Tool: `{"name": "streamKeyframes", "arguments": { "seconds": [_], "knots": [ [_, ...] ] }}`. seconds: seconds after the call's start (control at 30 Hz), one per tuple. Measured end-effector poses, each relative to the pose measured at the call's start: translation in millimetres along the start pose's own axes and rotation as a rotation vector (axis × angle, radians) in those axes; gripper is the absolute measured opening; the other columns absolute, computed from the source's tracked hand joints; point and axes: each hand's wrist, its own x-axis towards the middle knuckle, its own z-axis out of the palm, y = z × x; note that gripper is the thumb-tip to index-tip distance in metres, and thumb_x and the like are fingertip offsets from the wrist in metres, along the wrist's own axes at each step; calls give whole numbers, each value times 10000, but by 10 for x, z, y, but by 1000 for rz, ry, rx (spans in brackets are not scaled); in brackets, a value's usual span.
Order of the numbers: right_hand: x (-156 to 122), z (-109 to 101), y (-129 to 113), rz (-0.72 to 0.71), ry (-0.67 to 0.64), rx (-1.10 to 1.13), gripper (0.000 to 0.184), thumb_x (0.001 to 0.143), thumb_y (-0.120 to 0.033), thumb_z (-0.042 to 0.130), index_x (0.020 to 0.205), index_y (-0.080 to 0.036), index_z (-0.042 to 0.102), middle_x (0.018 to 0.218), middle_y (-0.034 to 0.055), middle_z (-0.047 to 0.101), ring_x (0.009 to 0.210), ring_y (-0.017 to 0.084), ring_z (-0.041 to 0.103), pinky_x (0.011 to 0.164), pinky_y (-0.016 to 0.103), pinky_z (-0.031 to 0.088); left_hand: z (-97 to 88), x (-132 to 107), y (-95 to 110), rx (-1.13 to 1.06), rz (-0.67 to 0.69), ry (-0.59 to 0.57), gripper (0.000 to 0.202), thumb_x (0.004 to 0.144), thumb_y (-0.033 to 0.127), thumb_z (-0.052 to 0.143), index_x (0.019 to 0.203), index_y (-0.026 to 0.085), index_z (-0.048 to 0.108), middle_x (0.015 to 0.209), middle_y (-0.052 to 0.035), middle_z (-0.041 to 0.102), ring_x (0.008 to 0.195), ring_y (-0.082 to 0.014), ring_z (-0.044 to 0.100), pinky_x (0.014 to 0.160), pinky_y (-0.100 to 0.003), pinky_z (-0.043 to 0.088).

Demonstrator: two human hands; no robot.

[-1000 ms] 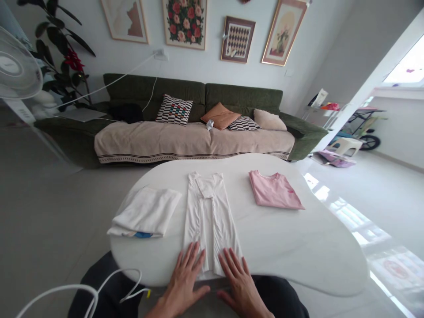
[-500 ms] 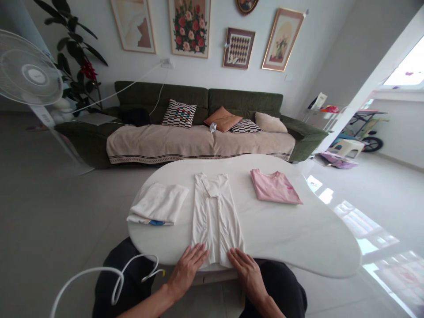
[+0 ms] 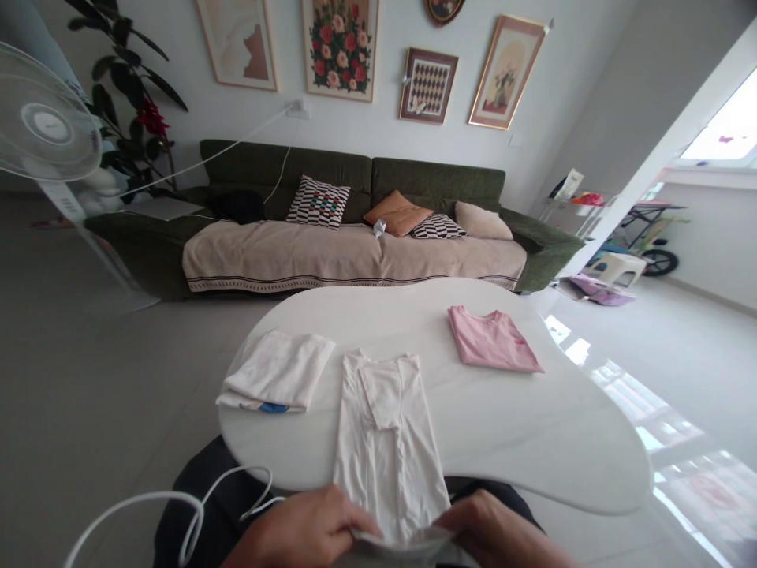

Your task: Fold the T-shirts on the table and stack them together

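Note:
A long, narrow white garment (image 3: 387,442) lies lengthwise on the white oval table (image 3: 532,434), its near end hanging past the front edge. My left hand (image 3: 307,528) pinches the left corner of that near hem, fingers closed on the cloth. At the right corner of the hem my right hand (image 3: 497,532) grips in the same way. A folded white shirt (image 3: 277,379) with a bit of blue print lies to the left of the garment. A folded pink shirt (image 3: 490,341) lies at the back right of the table.
A white cable (image 3: 177,505) loops over my dark trousers (image 3: 195,505) at the lower left. Beyond the table stands a green sofa (image 3: 355,229) with cushions and a beige throw. A white fan (image 3: 41,126) and a plant stand at the left.
Both hands went from lying flat on the garment's near end to gripping its hem. The garment has slid towards me, and its near end now hangs off the table edge.

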Motion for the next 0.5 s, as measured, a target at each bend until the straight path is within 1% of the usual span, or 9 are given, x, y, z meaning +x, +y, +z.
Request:
{"name": "streamKeyframes", "arguments": {
  "seconds": [0.07,0.1,0.17,0.2,0.27,0.33,0.4,0.43,0.5],
  "knots": [
    [337,-369,63,-47,-135,138,233,724,-199,432,682,-232,658,584,-26,611,556,106,526,551,181,384,-280,225,-10,-66,-31,106,295,773,196,409,914,256,661,856,55,681,794,-123,597,715,-175,410],
    [560,-520,130,-57,-176,187,236,724,-187,423,695,-206,657,596,-21,605,567,108,520,546,184,379,-420,379,-72,-109,-51,182,270,772,229,430,915,228,659,884,35,677,825,-135,588,737,-187,408],
    [1075,-716,325,-34,-209,258,219,694,-166,440,731,-169,655,626,-25,598,599,109,516,555,185,378,-687,745,-293,-234,-115,320,276,738,272,500,961,190,641,986,-7,655,913,-162,561,789,-218,403],
    [1341,-755,440,9,-200,276,220,673,-154,449,747,-156,655,630,-29,594,610,110,513,556,185,378,-807,943,-436,-308,-170,357,302,712,273,535,984,181,629,1012,-19,644,925,-166,555,785,-225,407],
    [1831,-725,678,85,-158,269,223,629,-119,457,729,-133,655,598,-39,572,612,109,503,563,187,379,-998,1325,-742,-495,-355,402,331,663,260,577,982,180,618,930,-20,653,861,-168,571,694,-230,435],
    [2198,-594,890,134,-131,252,231,594,-92,456,703,-126,657,551,-48,550,595,106,497,567,193,384,-1099,1632,-1020,-557,-432,404,308,648,261,578,937,163,620,793,-15,651,771,-166,587,619,-234,443],
    [2407,-429,1060,169,-113,252,251,571,-79,468,718,-128,665,548,-49,559,598,111,507,584,205,400,-1113,1821,-1234,-584,-462,400,272,631,266,585,870,142,623,695,-7,632,698,-161,592,585,-237,447],
    [2459,-353,1128,185,-100,258,268,567,-79,478,747,-130,670,576,-44,581,618,117,520,605,213,410,-1101,1867,-1313,-598,-469,400,262,620,267,592,845,136,621,675,-4,626,678,-157,593,582,-238,450],
    [2488,-244,1236,202,-73,281,306,573,-89,499,822,-128,673,673,-21,629,681,132,547,659,228,426,-1074,1883,-1420,-621,-465,398,267,606,265,601,838,133,617,686,-5,630,674,-150,593,592,-236,455]
  ]
}}
